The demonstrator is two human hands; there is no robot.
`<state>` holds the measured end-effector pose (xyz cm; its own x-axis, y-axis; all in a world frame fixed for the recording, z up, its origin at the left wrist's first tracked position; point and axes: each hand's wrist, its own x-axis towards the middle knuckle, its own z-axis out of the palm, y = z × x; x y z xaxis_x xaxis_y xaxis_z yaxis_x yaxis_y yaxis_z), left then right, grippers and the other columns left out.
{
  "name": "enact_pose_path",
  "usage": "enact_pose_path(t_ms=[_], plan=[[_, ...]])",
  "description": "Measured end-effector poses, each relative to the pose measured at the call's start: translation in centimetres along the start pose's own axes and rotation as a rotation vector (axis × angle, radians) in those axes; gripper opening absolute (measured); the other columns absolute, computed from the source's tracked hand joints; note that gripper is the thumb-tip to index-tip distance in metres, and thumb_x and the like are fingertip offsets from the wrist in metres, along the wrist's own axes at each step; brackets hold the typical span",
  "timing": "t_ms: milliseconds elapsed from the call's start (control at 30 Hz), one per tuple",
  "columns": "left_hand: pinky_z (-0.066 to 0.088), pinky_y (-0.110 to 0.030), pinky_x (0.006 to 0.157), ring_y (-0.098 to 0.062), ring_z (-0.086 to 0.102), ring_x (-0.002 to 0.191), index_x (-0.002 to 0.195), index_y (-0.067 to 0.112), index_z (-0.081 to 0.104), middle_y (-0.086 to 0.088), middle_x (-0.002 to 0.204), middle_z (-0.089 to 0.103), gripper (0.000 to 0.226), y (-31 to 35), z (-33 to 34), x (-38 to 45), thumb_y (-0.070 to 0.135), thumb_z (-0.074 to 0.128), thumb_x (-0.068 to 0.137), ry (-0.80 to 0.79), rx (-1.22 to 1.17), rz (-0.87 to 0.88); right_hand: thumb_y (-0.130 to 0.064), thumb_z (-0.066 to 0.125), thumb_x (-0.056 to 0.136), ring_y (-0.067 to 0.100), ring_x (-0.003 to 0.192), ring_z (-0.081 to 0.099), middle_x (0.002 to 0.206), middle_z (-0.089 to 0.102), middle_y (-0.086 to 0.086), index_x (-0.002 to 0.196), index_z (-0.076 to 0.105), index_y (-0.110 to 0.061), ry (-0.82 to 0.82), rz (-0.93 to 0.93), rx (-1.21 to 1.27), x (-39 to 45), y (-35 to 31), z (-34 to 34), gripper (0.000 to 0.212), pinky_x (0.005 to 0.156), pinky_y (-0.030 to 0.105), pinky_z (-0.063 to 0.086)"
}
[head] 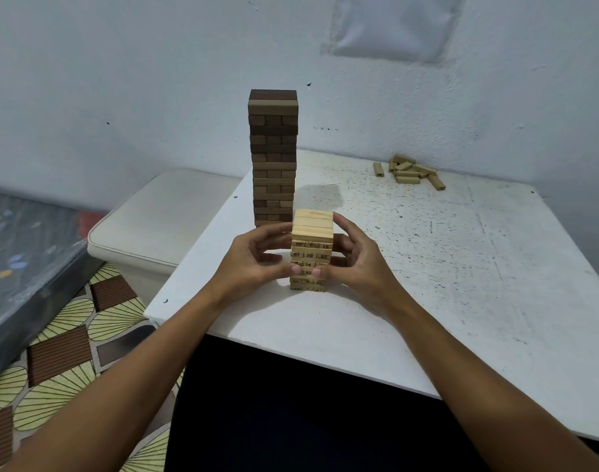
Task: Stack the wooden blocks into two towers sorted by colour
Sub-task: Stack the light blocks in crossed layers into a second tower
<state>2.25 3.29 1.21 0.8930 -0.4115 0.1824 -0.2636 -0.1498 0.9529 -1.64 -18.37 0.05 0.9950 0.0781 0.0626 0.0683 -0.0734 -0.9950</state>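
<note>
Hands point(310, 258) cup light tower point(312, 248); dark tower point(273, 158) behind.

The short pale wooden block tower point(312, 248) bears black numbers on its near face: 30, 15, 20, 26, 14; others unreadable.

Dim, cool indoor light, slightly bluish cast on the wall point(121, 80). Source seems up toward 10 o'clock: dark tower point(273, 155) throws a soft grey shadow on the table point(461, 267) toward 3 o'clock. Soft shadow pools under both forearms on the table edge around 6 o'clock. No hard glare; mild bright patch on the tabletop near 7 o'clock. Wide-angle bend: table edges bow, arms stretch at the bottom corners. Loose blocks point(408, 172) at 1 o'clock soft, grainy. Slight overall noise; printed block numbers stay readable.
</note>
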Motion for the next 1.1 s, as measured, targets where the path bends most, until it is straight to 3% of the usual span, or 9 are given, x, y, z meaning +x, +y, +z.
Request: enact_pose_path(t_ms=[233,467,667,933,1100], plan=[[0.049,-0.059,0.097,-0.019,0.063,0.118,0.134,0.017,0.054,-0.001,0.126,0.067,0.077,0.3,0.0,0.0,0.030,0.084,0.064,-0.001,0.000,0.006,-0.007,0.084,0.067,0.020,0.117,0.063,0.128,0.065,0.003,0.153,0.024,-0.023,0.015,-0.045,-0.003,-0.1,-0.5,0.1,0.107,0.101,0.048,0.050],[0.048,-0.062,0.096,-0.019,0.063,0.119,0.130,0.021,0.056,-0.001,0.122,0.069,0.074,0.4,0.2,0.1,0.028,0.085,0.062,0.001,-0.020,0.010,-0.009,0.084,0.066,0.024,0.111,0.066,0.124,0.067,0.006,0.153,0.022,-0.027,0.009,-0.068,0.020,0.0,-1.0,0.3,0.108,0.093,0.042,0.055],[0.048,-0.062,0.096,-0.023,0.064,0.116,0.130,0.021,0.057,-0.004,0.119,0.070,0.075,0.1,0.1,0.1,0.026,0.086,0.061,-0.017,-0.009,0.004,0.006,0.081,0.072,0.024,0.111,0.067,0.124,0.065,0.010,0.155,0.020,-0.025,-0.019,-0.047,0.002,0.0,-0.8,0.1,0.108,0.090,0.041,0.057],[0.050,-0.057,0.096,-0.018,0.064,0.116,0.128,0.019,0.058,-0.003,0.118,0.071,0.077,-0.1,0.0,0.5,0.030,0.086,0.058,-0.027,-0.010,0.001,0.001,0.083,0.071,0.019,0.109,0.068,0.125,0.064,0.007,0.155,0.019,-0.029,-0.038,-0.034,-0.056,0.1,-0.6,-0.2,0.110,0.086,0.034,0.057],[0.052,-0.056,0.095,-0.021,0.064,0.116,0.131,0.010,0.057,-0.006,0.119,0.070,0.079,-0.3,0.0,0.5,0.027,0.086,0.060,-0.044,-0.034,0.009,0.003,0.082,0.071,0.021,0.107,0.068,0.125,0.064,0.009,0.155,0.019,-0.029,-0.033,-0.034,-0.055,0.1,-0.5,-0.3,0.110,0.087,0.038,0.058]])
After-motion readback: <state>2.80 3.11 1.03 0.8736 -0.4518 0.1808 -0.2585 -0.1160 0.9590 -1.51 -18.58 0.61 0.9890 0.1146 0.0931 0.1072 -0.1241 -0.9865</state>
